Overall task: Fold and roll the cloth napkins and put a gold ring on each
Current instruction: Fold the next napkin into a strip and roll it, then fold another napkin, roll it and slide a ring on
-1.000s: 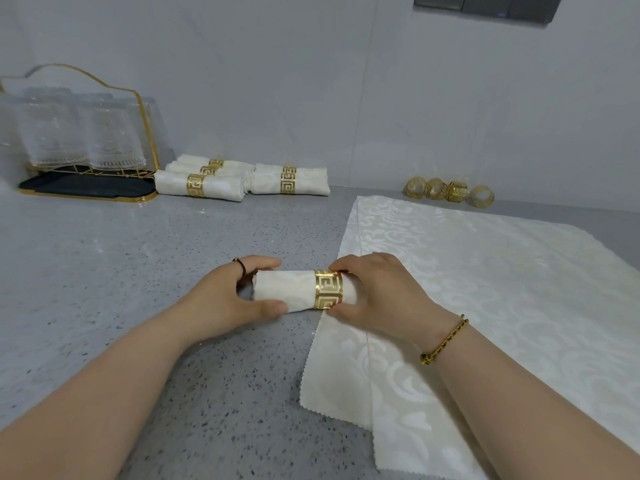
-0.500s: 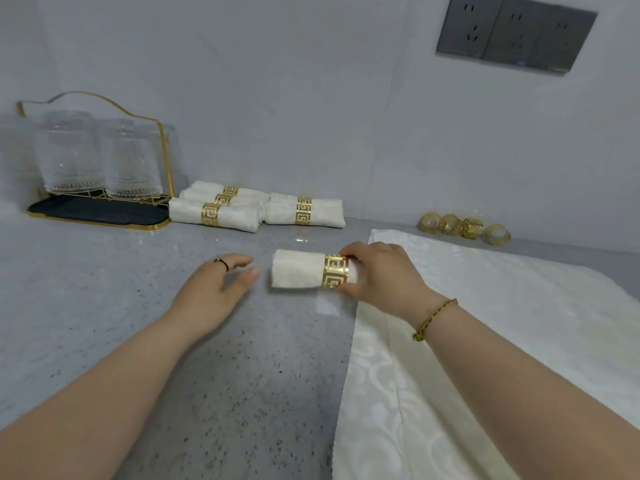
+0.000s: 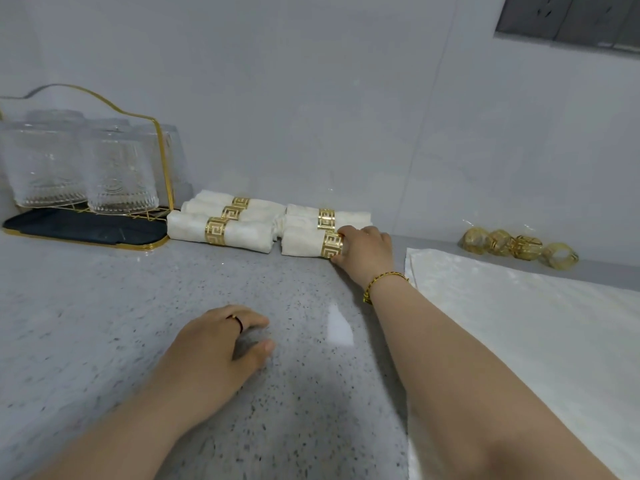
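I'm seeing right hand (image 3: 367, 252) gripping right end of roll (image 3: 301, 244), fingertips touching ring (image 3: 330, 244). Roll is lying on tabletop (image 3: 104, 306), left of that hand. Other rolls (image 3: 242, 233) are lying just behind and farther left. Left hand (image 3: 221, 344) is resting on tabletop, fingers loosely curled, holding nothing. Flat napkin (image 3: 519, 323) is lying right of right forearm. Spare rings (image 3: 519, 247) are sitting beyond napkin.

Head-worn view, facing forward and down, near counter (image 3: 104, 306)
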Demonstrator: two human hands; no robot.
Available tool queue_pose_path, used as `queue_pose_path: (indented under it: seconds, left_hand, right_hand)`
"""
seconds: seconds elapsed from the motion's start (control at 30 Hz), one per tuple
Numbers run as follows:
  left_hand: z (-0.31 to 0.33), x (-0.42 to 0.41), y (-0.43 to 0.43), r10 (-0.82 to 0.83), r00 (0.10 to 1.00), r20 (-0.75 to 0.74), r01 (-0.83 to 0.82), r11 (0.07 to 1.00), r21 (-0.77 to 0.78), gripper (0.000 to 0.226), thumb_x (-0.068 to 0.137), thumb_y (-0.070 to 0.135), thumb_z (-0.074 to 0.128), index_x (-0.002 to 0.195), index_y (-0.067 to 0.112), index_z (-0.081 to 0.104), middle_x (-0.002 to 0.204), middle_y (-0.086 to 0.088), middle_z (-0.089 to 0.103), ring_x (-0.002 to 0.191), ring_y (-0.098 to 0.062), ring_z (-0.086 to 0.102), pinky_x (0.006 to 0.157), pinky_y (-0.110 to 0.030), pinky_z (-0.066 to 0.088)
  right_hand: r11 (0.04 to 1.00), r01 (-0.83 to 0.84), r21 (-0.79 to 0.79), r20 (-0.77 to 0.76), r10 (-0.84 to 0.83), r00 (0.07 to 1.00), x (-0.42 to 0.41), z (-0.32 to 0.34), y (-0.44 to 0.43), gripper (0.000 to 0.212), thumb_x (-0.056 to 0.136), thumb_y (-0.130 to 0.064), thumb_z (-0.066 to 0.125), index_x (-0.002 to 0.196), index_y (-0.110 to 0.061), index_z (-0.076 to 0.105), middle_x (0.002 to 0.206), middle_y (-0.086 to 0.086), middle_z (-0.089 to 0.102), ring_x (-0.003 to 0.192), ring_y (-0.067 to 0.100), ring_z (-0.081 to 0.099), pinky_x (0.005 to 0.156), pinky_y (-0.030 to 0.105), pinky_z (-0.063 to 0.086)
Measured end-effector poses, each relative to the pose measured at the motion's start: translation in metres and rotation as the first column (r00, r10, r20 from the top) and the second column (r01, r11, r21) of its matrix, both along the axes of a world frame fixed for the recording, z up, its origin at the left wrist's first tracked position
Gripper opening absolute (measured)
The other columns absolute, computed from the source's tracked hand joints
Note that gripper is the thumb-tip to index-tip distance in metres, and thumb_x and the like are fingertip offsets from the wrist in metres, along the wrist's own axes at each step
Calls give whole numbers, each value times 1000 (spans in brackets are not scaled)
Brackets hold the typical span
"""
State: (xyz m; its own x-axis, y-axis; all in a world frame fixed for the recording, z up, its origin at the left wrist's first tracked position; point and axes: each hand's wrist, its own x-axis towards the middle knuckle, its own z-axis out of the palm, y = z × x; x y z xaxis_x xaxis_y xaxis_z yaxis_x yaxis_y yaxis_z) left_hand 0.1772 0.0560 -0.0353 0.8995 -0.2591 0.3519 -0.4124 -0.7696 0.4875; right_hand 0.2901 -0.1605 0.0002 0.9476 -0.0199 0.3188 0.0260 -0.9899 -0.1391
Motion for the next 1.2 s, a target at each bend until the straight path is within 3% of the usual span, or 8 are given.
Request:
queue_pose_path:
  seconds: [0.2, 0.67, 0.83, 1.03, 1.2]
  left_hand:
    - [-3, 2, 0, 17, 1000, -11, -17, 1000, -13, 32, 90, 45, 43, 121, 40, 46, 117, 27, 37, 106, 7, 29, 100, -14, 22]
    - [-1, 1, -1, 18, 1000, -21, -18, 1000, 7, 32, 90, 43, 44, 121, 38, 47, 110, 28, 35, 104, 6, 30, 99, -14, 23]
    - [-2, 2, 0, 21, 1000, -14, -21, 1000, 10, 33, 90, 43, 44, 122, 37, 47, 110, 28, 35, 104, 6, 29, 99, -14, 23]
    - [-1, 1, -1, 2, 1000, 3, -2, 1000, 21, 32, 91, 41, 44, 122, 35, 48, 118, 24, 41, 113, 1, 35, 102, -18, 25]
    - [6, -2, -3, -34, 999, -5, 34, 998, 60, 33, 91, 37, 46, 123, 26, 51, 126, 12, 49, 118, -7, 42, 97, -19, 30]
  right_hand:
    - [997, -4, -79, 12, 5, 1000, 14, -3, 0, 37, 87, -33, 53, 121, -19, 49, 123, 1, 54, 121, 24, 38, 101, 37, 25]
    - [1000, -6, -22, 13, 6, 1000, 9, -9, 2, 47, 87, -37, 54, 130, -21, 43, 129, 0, 52, 127, 24, 33, 108, 41, 17]
    - [999, 1, 36, -6, -1, 1000, 6, -7, 1, 66, 84, -40, 58, 140, -20, 28, 137, 2, 45, 135, 26, 24, 112, 45, 9]
    - [994, -4, 107, -20, 6, 1000, -21, 4, -6, 70, 85, -38, 58, 143, -19, 23, 145, 2, 36, 139, 22, 17, 114, 42, 0]
    - [985, 0, 172, -62, 11, 998, -95, 19, -25, 57, 87, -31, 57, 138, -18, 34, 143, 2, 39, 132, 21, 33, 107, 30, 22]
